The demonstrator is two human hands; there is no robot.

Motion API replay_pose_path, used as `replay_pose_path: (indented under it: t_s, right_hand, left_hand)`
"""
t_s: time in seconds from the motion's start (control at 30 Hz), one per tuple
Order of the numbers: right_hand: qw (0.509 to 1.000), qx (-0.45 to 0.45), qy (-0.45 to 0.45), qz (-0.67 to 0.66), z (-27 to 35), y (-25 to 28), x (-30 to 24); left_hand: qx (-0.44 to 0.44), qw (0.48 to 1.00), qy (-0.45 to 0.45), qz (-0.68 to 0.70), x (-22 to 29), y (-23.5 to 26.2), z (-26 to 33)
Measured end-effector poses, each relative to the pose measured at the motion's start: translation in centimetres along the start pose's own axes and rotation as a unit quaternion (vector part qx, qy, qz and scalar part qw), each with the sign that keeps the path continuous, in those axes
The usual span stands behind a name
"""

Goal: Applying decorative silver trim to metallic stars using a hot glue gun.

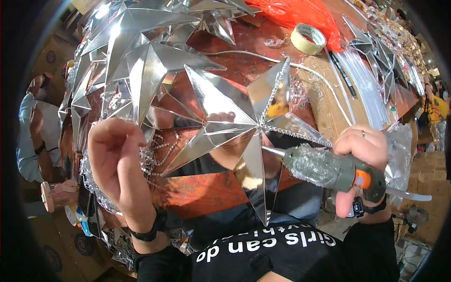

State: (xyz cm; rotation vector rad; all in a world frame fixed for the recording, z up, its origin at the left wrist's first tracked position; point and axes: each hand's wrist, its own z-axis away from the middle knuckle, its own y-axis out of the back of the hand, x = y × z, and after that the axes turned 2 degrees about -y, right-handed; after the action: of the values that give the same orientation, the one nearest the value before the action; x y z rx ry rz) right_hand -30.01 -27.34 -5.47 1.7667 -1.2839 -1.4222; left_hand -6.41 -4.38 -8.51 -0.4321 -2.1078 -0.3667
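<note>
A mirror-like silver five-pointed star [216, 96] lies before me on the table. Rhinestone trim [300, 135] runs from its centre along the ridges of the upper right and right points. My right hand [364, 148] grips a dark green hot glue gun [312, 164] with an orange trigger; a clear glue stick [408, 193] sticks out of its back end. The nozzle's tip is beside the ridge of the lower point, just below the centre. Raised left of the star, my left hand [117, 164] has its fingers curled in; whatever they may pinch is too small to make out.
More silver stars [145, 70] are piled at the far left. Loose rhinestone chain [155, 160] lies behind my left hand. Farther right are a tape roll [307, 39], a red plastic bag [300, 14], a black pen [344, 75], clear glue sticks [359, 77] and a white cable [253, 54].
</note>
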Motion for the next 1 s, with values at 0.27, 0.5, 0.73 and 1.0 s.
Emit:
replay_pose_path:
  t_s: [0.27,0.5,0.73,1.0]
  right_hand:
    - [0.993,0.052,0.108,0.011,0.8,-0.6,0.2]
    - [0.997,0.038,0.05,0.036,1.4,-0.9,-0.6]
    - [0.998,-0.029,0.043,0.045,3.1,-0.3,-0.5]
    - [0.993,0.002,0.117,-0.009,3.5,-1.3,-0.7]
  left_hand:
    - [-0.008,0.999,-0.005,0.042,-0.2,0.3,0.1]
    - [-0.021,1.0,-0.001,-0.023,-0.4,0.2,0.3]
    - [0.034,0.997,0.008,-0.074,0.2,0.1,0.5]
    - [0.034,0.996,0.013,-0.078,0.5,-0.5,0.3]
